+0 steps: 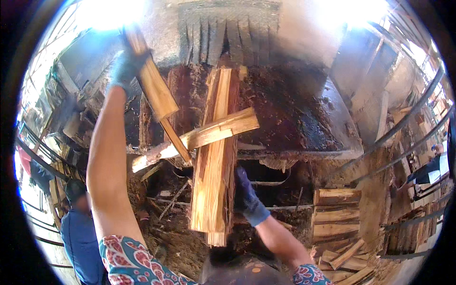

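My left hand (127, 69), in a blue-grey glove, is raised at the upper left and closed round a split log (160, 92). That log slants down toward the middle, and a thin wood strip (175, 141) shows below its lower end. Long split logs (211, 190) lie lengthwise in the centre, their near ends jutting past the platform's front edge. Another split log (223, 130) rests crosswise over them. My right hand (249, 199), in a blue glove, is against the right side of the lengthwise logs, its fingers partly hidden.
A dark, dirty metal platform (304, 114) runs behind the logs, below a sooty wall with hanging strips (218, 40). Stacked split wood (336, 216) stands at the lower right, with loose pieces below. Curved bars (403, 123) cross the right side. A person in blue (81, 237) is at the lower left.
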`<state>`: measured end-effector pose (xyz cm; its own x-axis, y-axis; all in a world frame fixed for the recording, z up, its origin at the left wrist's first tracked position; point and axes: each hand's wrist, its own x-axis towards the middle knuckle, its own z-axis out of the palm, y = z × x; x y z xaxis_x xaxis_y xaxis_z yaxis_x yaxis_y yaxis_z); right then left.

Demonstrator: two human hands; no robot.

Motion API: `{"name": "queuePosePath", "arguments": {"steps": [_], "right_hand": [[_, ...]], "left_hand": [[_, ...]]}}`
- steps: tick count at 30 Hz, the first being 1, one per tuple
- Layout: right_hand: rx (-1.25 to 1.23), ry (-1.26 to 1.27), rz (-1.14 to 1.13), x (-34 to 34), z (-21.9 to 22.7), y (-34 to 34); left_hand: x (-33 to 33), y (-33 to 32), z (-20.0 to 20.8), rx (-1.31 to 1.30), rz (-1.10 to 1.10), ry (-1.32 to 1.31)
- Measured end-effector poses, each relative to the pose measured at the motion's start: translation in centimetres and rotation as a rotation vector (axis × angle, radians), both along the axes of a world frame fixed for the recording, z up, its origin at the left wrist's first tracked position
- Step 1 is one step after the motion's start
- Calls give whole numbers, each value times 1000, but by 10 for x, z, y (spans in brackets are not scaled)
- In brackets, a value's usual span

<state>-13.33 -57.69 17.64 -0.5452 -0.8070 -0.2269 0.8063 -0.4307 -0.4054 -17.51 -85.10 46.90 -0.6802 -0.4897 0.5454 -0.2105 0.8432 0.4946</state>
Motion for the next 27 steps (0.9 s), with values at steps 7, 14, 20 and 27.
{"name": "queuePosePath", "arguments": {"steps": [7, 14, 20, 27], "right_hand": [[59, 21, -181, 22, -9, -34], [44, -99, -162, 31, -21, -37], [215, 38, -92, 44, -30, -21], [545, 119, 19, 68, -80, 45]], "left_hand": [[81, 18, -180, -229, -689, -296], [20, -18, -204, -196, -211, -270], [-55, -83, -137, -146, 189, -72], [119, 93, -275, 523, -682, 111]]}}
